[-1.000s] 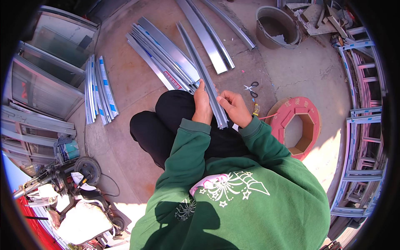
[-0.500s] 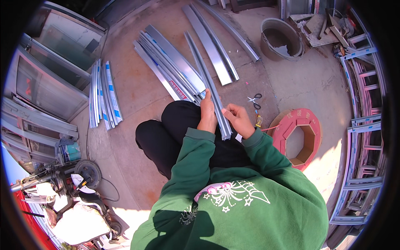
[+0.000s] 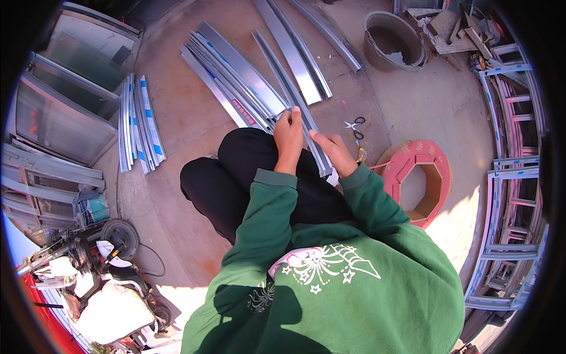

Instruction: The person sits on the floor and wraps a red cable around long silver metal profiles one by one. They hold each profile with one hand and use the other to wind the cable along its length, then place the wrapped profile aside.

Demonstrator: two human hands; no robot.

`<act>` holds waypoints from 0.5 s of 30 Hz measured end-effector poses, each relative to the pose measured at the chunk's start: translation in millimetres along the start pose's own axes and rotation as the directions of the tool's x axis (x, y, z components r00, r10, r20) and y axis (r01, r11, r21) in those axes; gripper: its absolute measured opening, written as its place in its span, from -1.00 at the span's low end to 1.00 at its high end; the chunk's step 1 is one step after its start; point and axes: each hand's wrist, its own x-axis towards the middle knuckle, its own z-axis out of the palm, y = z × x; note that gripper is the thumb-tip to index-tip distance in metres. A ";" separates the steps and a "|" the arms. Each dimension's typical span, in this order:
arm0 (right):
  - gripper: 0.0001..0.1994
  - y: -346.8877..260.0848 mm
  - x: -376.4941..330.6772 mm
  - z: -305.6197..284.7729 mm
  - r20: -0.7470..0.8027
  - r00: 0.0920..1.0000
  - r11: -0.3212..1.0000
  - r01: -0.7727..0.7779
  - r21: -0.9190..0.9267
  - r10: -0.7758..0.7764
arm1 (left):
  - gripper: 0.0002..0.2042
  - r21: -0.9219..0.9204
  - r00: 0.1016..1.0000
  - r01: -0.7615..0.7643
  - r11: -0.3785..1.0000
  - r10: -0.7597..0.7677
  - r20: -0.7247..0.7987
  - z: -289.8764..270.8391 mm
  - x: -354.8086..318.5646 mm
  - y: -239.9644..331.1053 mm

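A long silver metal profile (image 3: pixel 282 79) slants across my lap. Its near end rests above my dark trousers, and its far end points away over the floor. My left hand (image 3: pixel 288 141) is closed around the profile's left side, thumb up. On the right side, nearer the end, my right hand (image 3: pixel 336 154) is closed with its thumb pressed on the profile; its other fingers are mostly hidden. A thin pinkish strip (image 3: pixel 378 166) runs from a red cardboard reel (image 3: pixel 439 158) toward my right cuff. Scissors with black handles (image 3: pixel 358 127) lie beyond my right hand.
Several metal profiles (image 3: pixel 236 71) lie in front, with wider ones (image 3: pixel 295 53) beside them. More strips (image 3: pixel 141 130) are at left. A grey bucket (image 3: pixel 377 53) stands far right. Frames (image 3: pixel 510 171) line the right edge; a wheeled scooter-like machine (image 3: pixel 112 283) stands lower left.
The whole view has shifted slightly, so the floor things sit higher and more to the left. My left hand's fingers now show more, curled beside the profile. Both hands stay on it.
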 end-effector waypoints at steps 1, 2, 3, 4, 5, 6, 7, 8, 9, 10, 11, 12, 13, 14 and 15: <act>-0.57 -1.2 0.2 -0.2 0.012 1.000 1.000 -0.002 -0.031 0.002 | -0.59 -0.059 0.995 -0.086 0.995 0.083 -0.051 1.2 -1.3 1.0; -0.59 -2.3 -0.2 -0.8 -0.010 1.000 0.997 -0.005 -0.072 0.004 | -0.60 -0.041 0.992 -0.109 0.993 0.106 -0.067 0.8 -1.4 1.3; -0.59 -2.8 -0.4 0.6 -0.008 1.000 0.998 0.010 -0.070 -0.011 | -0.60 -0.019 0.986 -0.144 0.989 0.142 -0.089 0.6 -0.6 1.5; -0.58 -3.3 -0.9 1.6 0.003 1.000 0.998 0.026 -0.062 -0.026 | -0.61 0.003 0.980 -0.166 0.986 0.165 -0.108 0.7 0.0 1.3; -0.58 -3.4 -1.5 3.6 -0.011 1.000 0.997 0.028 -0.068 -0.029 | -0.62 -0.019 0.981 -0.156 0.988 0.152 -0.124 1.1 0.7 0.8; -0.57 -3.6 -2.1 5.4 -0.003 0.999 0.997 0.042 -0.070 -0.042 | -0.63 -0.042 0.983 -0.133 0.990 0.126 -0.135 1.6 1.7 0.3; -0.57 -3.8 -2.5 7.0 -0.022 1.000 0.997 0.019 -0.078 -0.021 | -0.63 -0.063 0.986 -0.101 0.993 0.092 -0.138 2.0 2.0 -0.7; -0.56 -4.0 -2.9 8.2 -0.020 1.000 0.997 0.007 -0.081 -0.009 | -0.64 -0.061 0.985 -0.107 0.992 0.097 -0.143 2.6 2.3 -1.8; -0.56 -4.2 -2.8 8.7 -0.019 1.000 0.996 0.006 -0.084 -0.007 | -0.64 -0.059 0.985 -0.105 0.993 0.096 -0.144 3.1 3.2 -2.6; -0.55 -4.2 -2.8 8.7 -0.013 1.000 0.996 -0.004 -0.085 0.003 | -0.64 -0.053 0.985 -0.101 0.993 0.092 -0.149 3.5 4.0 -3.4; -0.55 -3.9 -2.4 8.1 -0.008 1.000 0.996 -0.004 -0.086 0.004 | -0.64 -0.056 0.983 -0.112 0.992 0.102 -0.156 4.2 4.7 -3.9; -0.55 -3.3 -1.9 7.0 0.002 1.000 0.996 0.004 -0.086 -0.004 | -0.64 -0.055 0.980 -0.120 0.991 0.110 -0.166 4.8 5.2 -4.2; -0.55 -2.2 -1.1 5.4 0.008 1.000 0.993 0.004 -0.115 -0.003 | -0.64 -0.054 0.977 -0.129 0.990 0.118 -0.175 5.2 5.5 -4.2; -0.55 -0.6 0.0 3.5 0.019 1.000 0.990 0.013 -0.144 -0.011 | -0.64 -0.040 0.981 -0.118 0.992 0.110 -0.162 5.5 5.7 -4.0; -0.54 1.5 1.0 1.5 0.011 1.000 0.983 0.023 -0.182 -0.022 | -0.64 -0.027 0.983 -0.109 0.994 0.104 -0.150 5.6 5.4 -3.6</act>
